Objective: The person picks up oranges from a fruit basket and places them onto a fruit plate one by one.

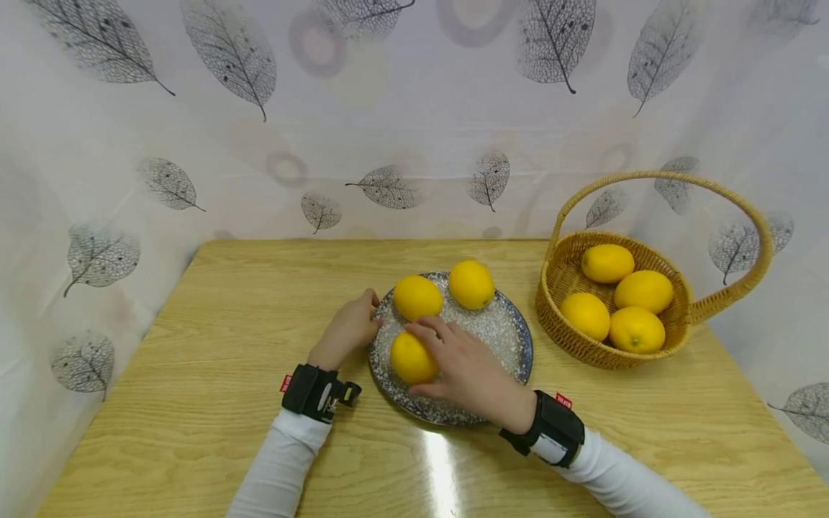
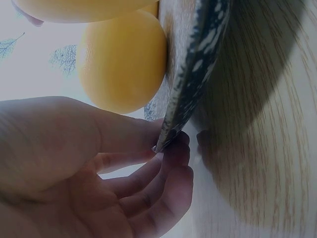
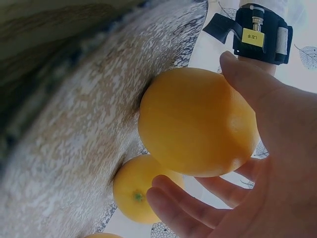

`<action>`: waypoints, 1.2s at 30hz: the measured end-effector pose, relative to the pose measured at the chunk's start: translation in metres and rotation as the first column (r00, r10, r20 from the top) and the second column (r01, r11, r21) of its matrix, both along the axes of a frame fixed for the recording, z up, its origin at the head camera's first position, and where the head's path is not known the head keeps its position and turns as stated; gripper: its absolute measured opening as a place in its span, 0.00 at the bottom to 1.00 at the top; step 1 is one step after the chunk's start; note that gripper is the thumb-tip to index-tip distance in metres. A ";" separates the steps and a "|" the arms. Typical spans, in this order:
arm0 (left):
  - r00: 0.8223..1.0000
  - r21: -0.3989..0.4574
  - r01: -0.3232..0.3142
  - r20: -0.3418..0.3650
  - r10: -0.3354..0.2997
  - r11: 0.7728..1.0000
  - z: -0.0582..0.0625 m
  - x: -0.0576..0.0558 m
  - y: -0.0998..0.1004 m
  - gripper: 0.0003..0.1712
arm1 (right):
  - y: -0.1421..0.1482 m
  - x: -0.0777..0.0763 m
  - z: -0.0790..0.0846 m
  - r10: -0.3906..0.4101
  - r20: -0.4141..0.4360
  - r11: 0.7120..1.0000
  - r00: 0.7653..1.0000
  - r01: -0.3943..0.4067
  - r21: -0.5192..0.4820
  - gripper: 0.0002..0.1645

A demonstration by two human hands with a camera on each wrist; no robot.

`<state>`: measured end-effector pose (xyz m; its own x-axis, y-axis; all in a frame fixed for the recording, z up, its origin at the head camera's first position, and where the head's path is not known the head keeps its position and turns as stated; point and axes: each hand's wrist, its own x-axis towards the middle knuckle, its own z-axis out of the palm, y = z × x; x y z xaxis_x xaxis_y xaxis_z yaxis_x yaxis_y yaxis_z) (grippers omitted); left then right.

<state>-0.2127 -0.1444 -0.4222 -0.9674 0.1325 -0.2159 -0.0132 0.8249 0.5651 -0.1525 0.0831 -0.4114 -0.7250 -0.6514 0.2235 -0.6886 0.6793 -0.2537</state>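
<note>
A speckled grey plate with a dark blue rim lies on the table and bears three yellow lemons. My left hand pinches the plate's left rim; in the left wrist view its thumb is above the rim and its fingers beneath. My right hand is around the nearest lemon, fingers at its far side and thumb at its near side. That lemon sits on the plate in the right wrist view. Behind it on the plate are a left lemon and a right lemon.
To the right of the plate stands a wicker basket with a tall arched handle and several lemons inside. A leaf-printed curtain hangs behind and beside the wooden table.
</note>
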 end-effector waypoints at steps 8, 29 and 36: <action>1.000 0.004 0.001 -0.017 -0.001 1.000 0.000 0.000 -0.001 0.18 | -0.001 0.000 0.000 0.004 -0.008 1.000 1.000 -0.004 -0.014 0.58; 1.000 -0.014 -0.002 -0.018 0.002 1.000 0.001 -0.001 -0.001 0.19 | 0.000 -0.002 0.001 0.018 0.002 0.999 1.000 -0.018 -0.035 0.57; 1.000 -0.009 -0.009 0.001 0.009 1.000 0.000 -0.001 0.001 0.18 | 0.005 -0.005 0.012 0.032 -0.027 0.999 0.999 -0.033 -0.027 0.56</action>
<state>-0.2135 -0.1435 -0.4217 -0.9682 0.1220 -0.2184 -0.0213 0.8296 0.5579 -0.1572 0.0879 -0.3991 -0.6971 -0.6678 0.2608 -0.7169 0.6496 -0.2530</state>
